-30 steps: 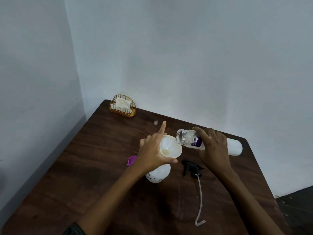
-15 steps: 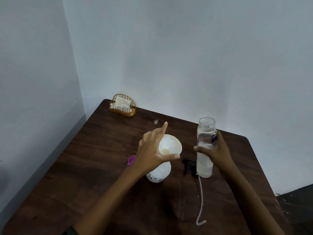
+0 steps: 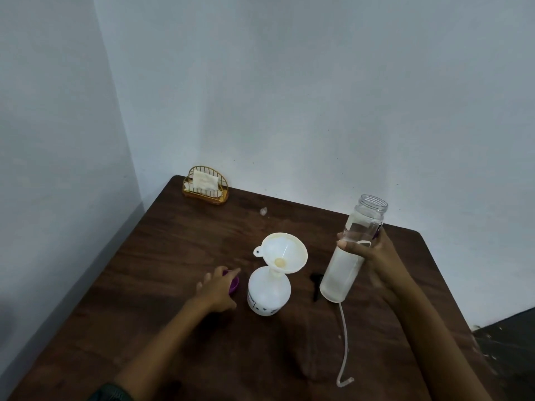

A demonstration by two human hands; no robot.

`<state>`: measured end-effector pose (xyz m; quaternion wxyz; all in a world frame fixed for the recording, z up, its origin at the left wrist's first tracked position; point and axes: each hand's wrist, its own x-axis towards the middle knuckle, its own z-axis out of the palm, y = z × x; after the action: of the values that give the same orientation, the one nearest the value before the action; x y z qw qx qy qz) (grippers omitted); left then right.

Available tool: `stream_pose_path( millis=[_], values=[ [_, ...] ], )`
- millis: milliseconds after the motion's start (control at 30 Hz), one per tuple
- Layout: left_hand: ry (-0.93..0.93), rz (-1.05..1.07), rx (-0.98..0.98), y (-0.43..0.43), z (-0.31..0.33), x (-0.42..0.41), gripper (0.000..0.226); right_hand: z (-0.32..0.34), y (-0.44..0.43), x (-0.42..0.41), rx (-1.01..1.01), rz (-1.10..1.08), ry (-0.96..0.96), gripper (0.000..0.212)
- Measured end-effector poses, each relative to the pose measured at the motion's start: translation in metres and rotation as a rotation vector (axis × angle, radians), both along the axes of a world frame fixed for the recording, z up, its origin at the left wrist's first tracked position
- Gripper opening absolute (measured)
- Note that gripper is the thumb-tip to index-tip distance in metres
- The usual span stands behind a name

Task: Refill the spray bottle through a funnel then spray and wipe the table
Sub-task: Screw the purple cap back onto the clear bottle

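The funnel (image 3: 289, 250) sits in the spray bottle (image 3: 269, 295); cap (image 3: 234, 285) just left, refill bottle (image 3: 344, 273) right, napkin holder (image 3: 205, 185) far behind.

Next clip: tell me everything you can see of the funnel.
The funnel is white and plastic-looking, with a wide round bowl, a yellowish tint at its rim and throat, and a small hanging tab on its left edge. Its spout sits in the neck of the white spray bottle, leaning slightly. Nothing else touches it.

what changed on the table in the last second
The right hand tipped the clear plastic bottle back upright, away from the white funnel. The left hand let go of the funnel and dropped to the purple cap. The white spray bottle, funnel and black sprayer head stayed put.
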<state>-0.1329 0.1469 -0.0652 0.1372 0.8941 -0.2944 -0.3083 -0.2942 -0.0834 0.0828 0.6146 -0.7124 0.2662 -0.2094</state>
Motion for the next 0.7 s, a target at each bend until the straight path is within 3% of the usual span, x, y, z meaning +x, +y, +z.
stream_pose_path(
  millis=[233,367,500,633,700],
  values=[
    [-0.273,0.106,-0.134,0.000,-0.021,-0.001,0.068,0.000,0.002,-0.003,0.035,0.003,0.000,0.071],
    [-0.189,0.208,-0.221,0.003,-0.018,0.010,0.074,0.004,0.001,-0.004,0.023,0.015,0.002,0.072],
    [-0.142,0.449,-0.526,-0.003,0.034,0.037,0.064,0.008,0.000,-0.006,-0.006,0.033,0.016,0.074],
    [-0.218,0.439,-0.964,-0.020,0.120,0.036,0.045,0.011,0.002,-0.005,-0.086,0.041,0.050,0.074],
    [-0.102,0.425,-1.177,-0.032,0.159,0.019,0.043,0.013,0.004,-0.003,-0.146,0.045,0.066,0.072]
  ],
)
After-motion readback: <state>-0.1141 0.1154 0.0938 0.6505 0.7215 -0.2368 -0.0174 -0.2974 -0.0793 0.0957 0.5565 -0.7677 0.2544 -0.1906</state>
